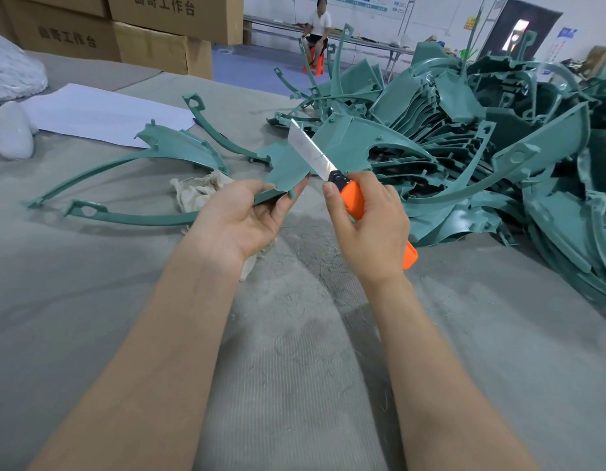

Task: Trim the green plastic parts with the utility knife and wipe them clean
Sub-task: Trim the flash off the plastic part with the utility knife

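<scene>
My left hand (242,217) grips the near corner of a green plastic part (288,166), a flat panel with a long curved arm running left. An orange utility knife (354,198) is held in my right hand (368,229), its long silver blade pointing up and left beside the panel's right edge. An off-white rag (199,192) lies crumpled on the table behind my left hand. Another green part (179,149) rests on the table to the left.
A big heap of green plastic parts (481,147) fills the right side of the grey felt table (295,351). White paper (101,113) and a white bag lie far left, cardboard boxes (159,32) behind. A person (317,28) sits at the back.
</scene>
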Action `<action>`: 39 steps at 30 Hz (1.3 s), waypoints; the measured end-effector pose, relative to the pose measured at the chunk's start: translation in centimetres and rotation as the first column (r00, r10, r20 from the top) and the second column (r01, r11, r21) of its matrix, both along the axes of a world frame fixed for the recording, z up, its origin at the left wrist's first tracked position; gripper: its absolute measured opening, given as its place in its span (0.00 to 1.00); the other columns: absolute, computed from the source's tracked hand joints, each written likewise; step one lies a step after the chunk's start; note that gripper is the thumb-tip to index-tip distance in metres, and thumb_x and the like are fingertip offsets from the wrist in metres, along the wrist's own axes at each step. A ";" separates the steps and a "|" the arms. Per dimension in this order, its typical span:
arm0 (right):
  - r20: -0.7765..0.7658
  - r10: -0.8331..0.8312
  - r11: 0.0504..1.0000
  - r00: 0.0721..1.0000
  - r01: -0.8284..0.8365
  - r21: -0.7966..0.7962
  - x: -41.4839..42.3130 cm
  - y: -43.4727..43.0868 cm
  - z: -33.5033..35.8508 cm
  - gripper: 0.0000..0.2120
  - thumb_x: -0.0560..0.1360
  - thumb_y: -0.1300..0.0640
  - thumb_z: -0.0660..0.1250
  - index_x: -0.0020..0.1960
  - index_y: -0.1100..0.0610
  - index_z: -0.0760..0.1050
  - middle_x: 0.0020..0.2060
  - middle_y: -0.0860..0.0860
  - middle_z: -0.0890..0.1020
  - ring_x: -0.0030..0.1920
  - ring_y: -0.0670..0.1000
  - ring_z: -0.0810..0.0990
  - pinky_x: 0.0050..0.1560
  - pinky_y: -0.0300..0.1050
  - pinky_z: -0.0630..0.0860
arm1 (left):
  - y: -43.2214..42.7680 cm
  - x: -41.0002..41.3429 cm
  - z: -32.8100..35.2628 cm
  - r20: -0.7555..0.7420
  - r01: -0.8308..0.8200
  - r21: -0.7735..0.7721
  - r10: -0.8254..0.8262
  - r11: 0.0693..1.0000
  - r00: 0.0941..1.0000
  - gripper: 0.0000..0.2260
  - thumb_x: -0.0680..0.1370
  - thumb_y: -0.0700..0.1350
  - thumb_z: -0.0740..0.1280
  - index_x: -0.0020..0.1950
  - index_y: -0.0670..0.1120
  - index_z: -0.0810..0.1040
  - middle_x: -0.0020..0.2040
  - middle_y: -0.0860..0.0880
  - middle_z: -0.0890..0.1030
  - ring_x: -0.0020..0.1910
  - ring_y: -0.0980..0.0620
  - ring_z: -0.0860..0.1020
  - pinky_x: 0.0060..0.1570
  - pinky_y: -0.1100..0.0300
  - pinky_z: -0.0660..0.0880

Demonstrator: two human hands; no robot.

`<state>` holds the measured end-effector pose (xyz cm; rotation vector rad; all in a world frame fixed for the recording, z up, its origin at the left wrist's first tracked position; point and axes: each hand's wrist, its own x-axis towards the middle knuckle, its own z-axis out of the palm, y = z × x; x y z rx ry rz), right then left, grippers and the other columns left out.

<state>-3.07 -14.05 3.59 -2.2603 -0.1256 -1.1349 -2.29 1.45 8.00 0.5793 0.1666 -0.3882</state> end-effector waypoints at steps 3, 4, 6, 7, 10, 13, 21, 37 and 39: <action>-0.001 -0.038 0.999 0.999 0.038 0.013 0.1 -0.1 0.1 0.17 0.77 0.41 0.61 0.48 0.55 0.75 0.35 0.44 0.73 0.40 0.53 0.71 0.38 0.46 0.64 | -0.3 0.0 -0.1 -0.017 0.011 0.027 -0.011 1.000 1.000 0.13 0.80 0.32 0.53 0.60 0.32 0.73 0.59 0.40 0.80 0.55 0.46 0.81 0.37 0.67 0.78; -0.009 -0.049 0.998 0.999 0.050 0.027 0.1 -0.2 0.2 0.16 0.78 0.41 0.61 0.48 0.54 0.75 0.35 0.43 0.72 0.39 0.52 0.71 0.38 0.46 0.64 | -0.3 0.0 -0.2 -0.025 0.010 0.037 -0.009 0.999 1.000 0.13 0.80 0.32 0.53 0.61 0.33 0.73 0.59 0.40 0.80 0.56 0.46 0.80 0.35 0.67 0.78; -0.041 -0.112 0.982 0.993 0.117 0.150 0.5 -1.3 0.5 0.15 0.78 0.39 0.60 0.47 0.50 0.72 0.33 0.44 0.71 0.37 0.52 0.71 0.38 0.46 0.65 | -0.4 0.0 -0.4 -0.041 0.002 0.076 0.001 0.997 0.999 0.13 0.80 0.32 0.53 0.62 0.34 0.72 0.55 0.40 0.81 0.56 0.46 0.80 0.29 0.68 0.78; -0.071 -0.161 0.962 0.984 0.173 0.212 0.7 -2.2 0.7 0.15 0.79 0.38 0.59 0.47 0.49 0.71 0.32 0.45 0.71 0.37 0.52 0.72 0.38 0.46 0.67 | -0.4 0.0 -0.5 -0.048 -0.003 0.091 0.008 0.996 0.999 0.13 0.81 0.32 0.53 0.63 0.34 0.71 0.53 0.40 0.81 0.54 0.46 0.80 0.27 0.69 0.76; -0.160 -0.216 0.923 0.963 0.254 0.288 0.7 -3.7 0.6 0.18 0.79 0.38 0.57 0.49 0.52 0.72 0.32 0.47 0.71 0.36 0.52 0.73 0.42 0.51 0.72 | -0.5 0.0 -0.7 -0.044 -0.015 0.112 0.021 0.994 0.999 0.13 0.81 0.33 0.53 0.64 0.35 0.70 0.49 0.40 0.81 0.50 0.46 0.81 0.25 0.69 0.75; -0.179 -0.077 0.922 0.981 0.139 0.360 0.5 -2.9 0.5 0.18 0.80 0.39 0.58 0.45 0.54 0.71 0.29 0.45 0.67 0.31 0.47 0.67 0.39 0.47 0.69 | -0.7 0.0 -0.8 -0.049 -0.027 0.103 0.032 0.994 0.998 0.13 0.81 0.34 0.53 0.64 0.35 0.70 0.49 0.39 0.81 0.49 0.46 0.81 0.29 0.68 0.76; -0.184 0.162 0.920 0.969 -0.081 0.384 0.0 -1.6 1.1 0.19 0.76 0.39 0.64 0.39 0.52 0.64 0.29 0.45 0.65 0.28 0.43 0.64 0.32 0.35 0.64 | -0.1 0.7 -1.4 -0.040 -0.126 0.144 0.133 0.982 0.990 0.14 0.81 0.34 0.55 0.65 0.35 0.70 0.54 0.39 0.80 0.57 0.44 0.80 0.33 0.67 0.78; -0.129 0.063 0.895 0.990 0.001 0.445 0.4 -1.8 1.4 0.08 0.77 0.55 0.68 0.55 0.52 0.73 0.36 0.41 0.77 0.35 0.39 0.74 0.37 0.26 0.68 | -0.6 1.0 -1.6 0.041 -0.139 0.329 0.133 0.934 0.990 0.08 0.81 0.34 0.55 0.50 0.41 0.72 0.43 0.44 0.78 0.40 0.49 0.78 0.22 0.67 0.73; -0.162 0.024 0.878 0.986 0.057 0.476 0.4 -2.4 1.5 0.07 0.78 0.57 0.66 0.55 0.55 0.74 0.38 0.44 0.78 0.38 0.43 0.77 0.39 0.28 0.68 | -0.7 1.0 -1.6 0.043 -0.143 0.321 0.136 0.936 0.990 0.07 0.81 0.34 0.55 0.52 0.41 0.72 0.43 0.44 0.79 0.39 0.50 0.78 0.22 0.67 0.73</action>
